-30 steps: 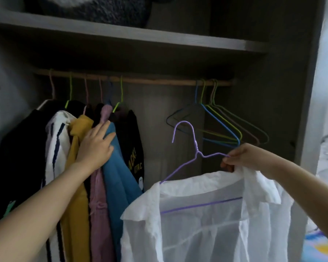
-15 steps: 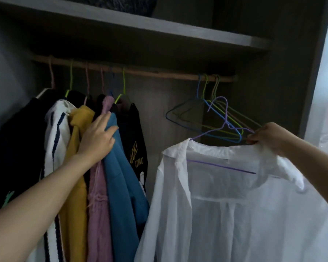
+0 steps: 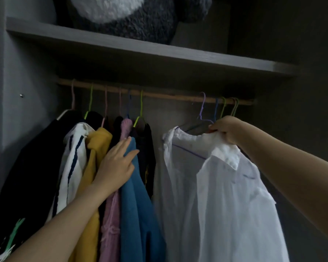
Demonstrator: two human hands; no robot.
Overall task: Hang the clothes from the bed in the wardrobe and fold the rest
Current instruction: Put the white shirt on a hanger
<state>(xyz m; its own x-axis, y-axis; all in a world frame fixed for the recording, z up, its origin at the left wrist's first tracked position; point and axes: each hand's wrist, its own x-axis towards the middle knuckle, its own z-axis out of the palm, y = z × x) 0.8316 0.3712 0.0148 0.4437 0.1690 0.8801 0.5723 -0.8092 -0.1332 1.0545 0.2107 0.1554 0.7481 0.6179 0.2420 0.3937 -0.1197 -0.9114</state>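
Note:
A sheer white shirt (image 3: 212,186) hangs on a purple wire hanger (image 3: 202,112) whose hook reaches the wooden wardrobe rail (image 3: 169,96); whether the hook rests on the rail I cannot tell. My right hand (image 3: 227,132) grips the shirt's collar and the hanger's right shoulder. My left hand (image 3: 116,165) presses with straight fingers against the hung clothes, on the blue garment (image 3: 138,214) and the pink one (image 3: 112,224), holding them to the left.
Left on the rail hang a black garment (image 3: 32,167), a white striped one (image 3: 72,163), a mustard one (image 3: 95,167) and a black printed one (image 3: 147,157). Empty wire hangers (image 3: 229,108) crowd the rail's right end. A plush toy (image 3: 133,14) sits on the shelf (image 3: 140,52) above.
My right hand has lifted the white shirt up and back, bringing the purple hook up to the rail. The view has tilted up. My left hand stays on the hung clothes.

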